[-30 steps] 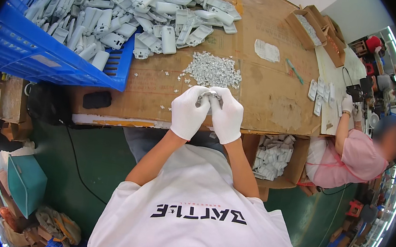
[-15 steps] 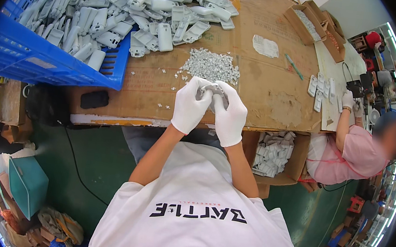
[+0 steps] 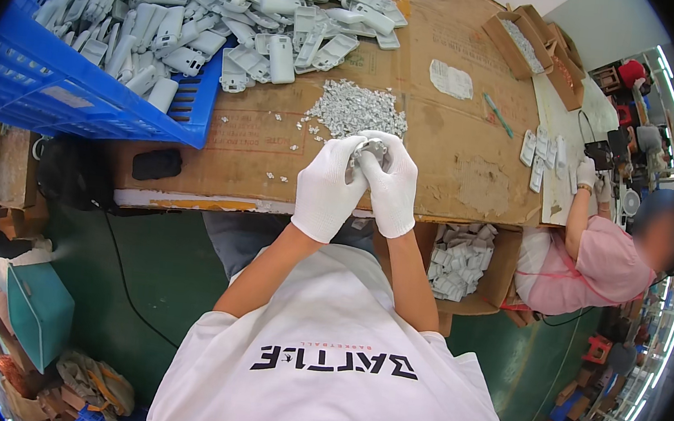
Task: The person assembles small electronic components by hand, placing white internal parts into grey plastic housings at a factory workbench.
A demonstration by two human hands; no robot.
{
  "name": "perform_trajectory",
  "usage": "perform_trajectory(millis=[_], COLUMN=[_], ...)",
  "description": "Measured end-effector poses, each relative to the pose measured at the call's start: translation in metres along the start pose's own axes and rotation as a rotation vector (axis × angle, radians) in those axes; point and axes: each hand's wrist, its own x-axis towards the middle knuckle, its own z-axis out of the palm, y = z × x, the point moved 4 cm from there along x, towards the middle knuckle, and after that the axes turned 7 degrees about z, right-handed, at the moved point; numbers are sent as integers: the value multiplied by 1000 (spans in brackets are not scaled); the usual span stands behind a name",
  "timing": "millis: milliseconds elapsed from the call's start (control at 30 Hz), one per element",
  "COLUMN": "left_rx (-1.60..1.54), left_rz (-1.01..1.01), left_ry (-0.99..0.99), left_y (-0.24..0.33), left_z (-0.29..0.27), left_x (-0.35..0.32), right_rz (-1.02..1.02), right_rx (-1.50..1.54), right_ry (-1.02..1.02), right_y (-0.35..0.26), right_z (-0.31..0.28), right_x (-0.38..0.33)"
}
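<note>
Both my hands wear white knit gloves and meet over the near part of the table. Between them is a small light-grey plastic shell (image 3: 373,146), mostly covered by fingers. My left hand (image 3: 325,189) is closed round its left side. My right hand (image 3: 395,188) grips it from the right, with the thumb pressed against the piece. Just beyond the fingertips lies a heap of tiny whitish parts (image 3: 358,107). Farther left, a large pile of light-grey plastic shells (image 3: 282,61) spills from a blue crate (image 3: 77,105) onto the table.
Cardboard covers the table (image 3: 431,138). On it are a black flat object (image 3: 157,164), a paper scrap (image 3: 451,79), a green pen (image 3: 497,115) and several white shells (image 3: 540,154). A carton (image 3: 503,269) of white pieces sits below the right edge. A co-worker (image 3: 595,254) sits at right.
My hands have shifted and turned slightly around the shell, the left one a little lower. More of the shell shows between the fingers now. The view has moved slightly.
</note>
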Motion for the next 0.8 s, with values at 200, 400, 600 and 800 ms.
perform_trajectory(millis=[200, 400, 600, 800], left_rx=[-7, -15, 2, -22], left_rz=[1, -18, -23, -33], left_ry=[11, -12, -27, -88], left_y=[0, -4, -8, -10], left_z=[-1, 1, 8, 17], left_x=[1, 4, 9, 13], right_rz=[15, 20, 52, 60], right_rx=[74, 94, 64, 5], right_ry=[20, -19, -4, 39], right_y=[10, 15, 25, 28], right_z=[2, 0, -3, -13], right_x=[2, 9, 19, 22])
